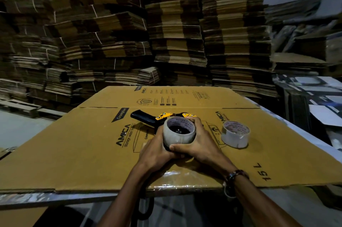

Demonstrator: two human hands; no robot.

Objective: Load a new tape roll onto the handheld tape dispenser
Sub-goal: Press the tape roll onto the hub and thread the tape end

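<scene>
Hands meet around the work: your left hand [157, 150] and right hand [196, 143] both curl round the tape roll [179, 132], left fingers tucked under its near side, right thumb across the front wall and right fingers over the far rim. Inside your grip, the roll sits flat over the hub of the tape dispenser [166, 117], whose black handle and yellow fittings stick out just beyond your fingers; whether the core is fully seated on the spindle cannot be told. Expect a light, stiff ring with a slick outer film: hold it by the rim and cardboard core, pressing evenly, not by the wound face where fingers would slide. Just right of your right hand stands a second tape roll [235, 135], apart from the grip. Under everything lies a flattened cardboard box [74, 152]. Well beyond your hands, stacks of flat cartons [166, 32] fill the background.
</scene>
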